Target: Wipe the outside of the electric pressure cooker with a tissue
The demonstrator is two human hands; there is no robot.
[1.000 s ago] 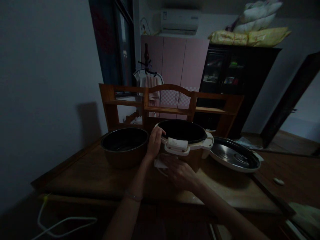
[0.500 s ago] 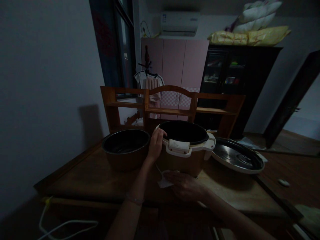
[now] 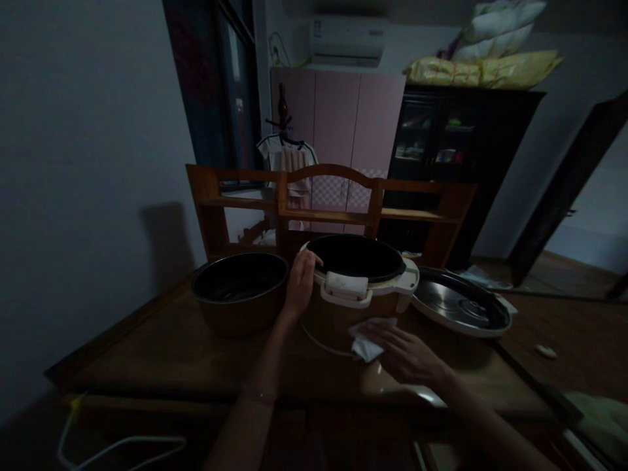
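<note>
An electric cooker body point(image 3: 324, 320) with a white rim, a front handle and a dark open inside stands in the middle of the wooden desk. My left hand point(image 3: 299, 284) grips its rim at the left, thumb toward the opening. Low on the cooker's front right side, my right hand point(image 3: 409, 356) presses a crumpled white cloth or tissue point(image 3: 367, 348) against the wall, fingers stretched over it. To the left sits a dark inner pot point(image 3: 240, 281). A round lid point(image 3: 449, 302) lies at the right, its metal inner face up.
Behind the pots rises the desk's wooden shelf point(image 3: 328, 216). A white wall point(image 3: 98, 196) runs along the left. A white cord or hanger point(image 3: 122, 441) hangs below the desk's front left edge. At the right, a small white object point(image 3: 545, 352) lies on the floor.
My right hand has slid the white cloth rightward and slightly up along the cooker's front. My left hand stays on the rim. The view has shifted slightly.
</note>
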